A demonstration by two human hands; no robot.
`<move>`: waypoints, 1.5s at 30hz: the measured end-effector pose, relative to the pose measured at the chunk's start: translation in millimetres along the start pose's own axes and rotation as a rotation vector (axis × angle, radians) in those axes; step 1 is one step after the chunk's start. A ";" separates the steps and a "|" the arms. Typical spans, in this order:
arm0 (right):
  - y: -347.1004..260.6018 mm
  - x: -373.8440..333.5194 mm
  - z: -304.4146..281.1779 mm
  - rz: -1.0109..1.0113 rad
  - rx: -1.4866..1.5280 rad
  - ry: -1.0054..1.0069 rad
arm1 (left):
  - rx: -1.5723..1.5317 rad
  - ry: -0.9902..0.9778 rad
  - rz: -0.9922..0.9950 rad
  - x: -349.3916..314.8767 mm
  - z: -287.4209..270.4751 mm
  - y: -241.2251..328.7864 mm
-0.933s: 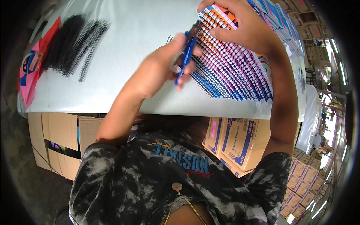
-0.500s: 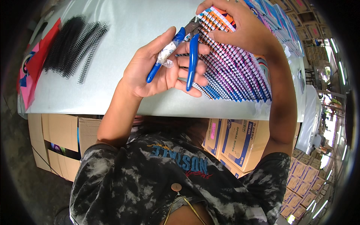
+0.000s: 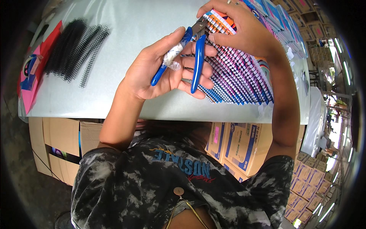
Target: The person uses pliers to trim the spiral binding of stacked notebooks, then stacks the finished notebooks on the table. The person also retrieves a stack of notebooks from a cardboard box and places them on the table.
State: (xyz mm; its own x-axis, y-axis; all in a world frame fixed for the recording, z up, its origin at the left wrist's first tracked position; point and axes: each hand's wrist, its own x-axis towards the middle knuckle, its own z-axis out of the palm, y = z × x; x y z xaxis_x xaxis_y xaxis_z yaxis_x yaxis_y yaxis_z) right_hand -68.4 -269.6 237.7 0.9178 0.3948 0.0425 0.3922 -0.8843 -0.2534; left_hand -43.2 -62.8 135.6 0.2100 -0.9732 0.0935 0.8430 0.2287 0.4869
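Blue pliers (image 3: 198, 65) are lying with handles spread in the left hand (image 3: 146, 68), at the far left corner of notebooks (image 3: 244, 74) the right hand (image 3: 248, 36) is clasping. Leftward, table (image 3: 129, 38) is stretching to coils (image 3: 70, 51).

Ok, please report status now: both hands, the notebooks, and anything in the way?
Left hand holding blue-handled cutters, handles spread. Right hand on fanned spiral notebooks. Right fingertips close to cutter jaws.
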 end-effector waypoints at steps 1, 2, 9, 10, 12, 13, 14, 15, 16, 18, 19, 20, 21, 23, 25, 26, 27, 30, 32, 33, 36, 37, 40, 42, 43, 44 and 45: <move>-2.1 -0.3 -0.7 0.003 -0.002 0.006 | -0.043 -0.055 0.004 0.6 -10.7 -0.7; -4.2 -0.3 -1.1 0.005 -0.005 0.011 | -0.086 -0.109 0.008 0.9 -15.8 -0.6; -1.8 -0.7 1.2 -0.017 0.005 0.007 | 1.190 0.568 0.201 -2.9 10.7 -12.3; -0.7 -1.7 -0.1 -0.021 0.021 0.016 | 0.989 0.449 0.162 -6.8 7.4 -7.4; 2.5 -3.6 1.3 -0.029 0.056 0.032 | 1.102 0.563 0.163 -18.3 -0.9 -0.9; 5.7 -3.9 2.2 -0.062 0.053 0.044 | 1.353 0.703 0.245 -22.5 -14.4 -6.4; 4.6 -5.5 1.9 -0.042 0.076 0.058 | 1.602 0.842 0.333 -27.6 -29.8 -11.4; 2.3 -5.4 0.6 -0.030 0.101 0.073 | 1.871 0.997 0.292 -36.1 -48.8 -11.0; 0.7 -5.0 -0.6 -0.018 0.124 0.087 | 2.137 1.156 0.243 -45.3 -66.4 -9.0; 9.8 -4.8 3.4 -0.080 0.133 0.145 | 2.183 1.329 0.064 -64.3 -90.2 -11.0; 7.9 -4.0 2.7 -0.081 0.161 0.177 | 2.228 1.384 0.028 -76.9 -105.8 -12.6; 7.6 -5.0 2.0 -0.074 0.186 0.208 | 2.270 1.428 -0.008 -83.4 -114.5 -12.6; 9.5 -6.7 -0.8 -0.087 0.132 0.273 | 2.184 1.405 -0.015 -86.6 -113.7 -11.2; 5.3 -10.6 -12.1 -0.149 0.225 0.450 | 2.273 1.376 0.111 -88.5 -118.7 -10.2; 0.7 -7.4 -20.4 -0.094 0.280 0.694 | 2.233 1.368 0.148 -87.9 -120.1 -0.7; -0.8 -5.1 -24.5 0.004 0.284 0.849 | 2.310 1.398 0.148 -87.1 -126.4 7.8; 1.5 -7.6 -36.1 -0.147 0.494 0.843 | 2.392 1.430 0.137 -88.4 -136.6 17.3; 25.8 -60.6 -91.8 -0.391 0.507 0.684 | 2.486 1.454 0.017 -76.7 -154.1 58.3; 8.9 -67.6 -91.4 -0.328 0.524 0.894 | 2.564 1.538 -0.093 -82.6 -166.6 87.3; -1.0 -73.2 -89.6 -0.303 0.538 0.999 | 2.602 1.594 -0.087 -95.8 -182.4 104.1; -30.9 -103.6 -68.5 -0.288 0.484 0.757 | 2.525 1.722 -0.248 -106.3 -176.6 143.1; -48.3 -106.0 -57.7 -0.307 0.467 0.642 | 2.528 1.776 -0.223 -117.5 -187.3 158.3; -117.2 -76.4 9.5 -0.525 0.540 0.318 | 2.195 1.904 -0.460 -141.7 -187.9 178.7; -156.3 -63.2 44.1 -0.708 0.668 0.276 | 2.200 1.904 -0.443 -138.6 -189.8 177.3; -177.5 -60.6 51.3 -0.736 0.792 0.293 | 2.203 1.873 -0.423 -129.9 -193.7 173.9; -191.1 -60.1 58.9 -0.790 0.863 0.312 | 2.203 1.887 -0.415 -132.1 -193.9 171.2; -209.6 -52.7 69.7 -0.831 0.991 0.528 | 2.209 1.911 -0.422 -140.1 -192.6 167.5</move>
State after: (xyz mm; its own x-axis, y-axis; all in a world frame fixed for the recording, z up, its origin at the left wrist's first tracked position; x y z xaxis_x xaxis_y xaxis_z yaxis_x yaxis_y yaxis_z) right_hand -203.3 -87.7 221.2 0.4426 0.3753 0.8144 0.8235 0.1893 -0.5348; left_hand 164.0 116.4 36.8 0.9797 0.0963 0.1756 0.1009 -0.9947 -0.0174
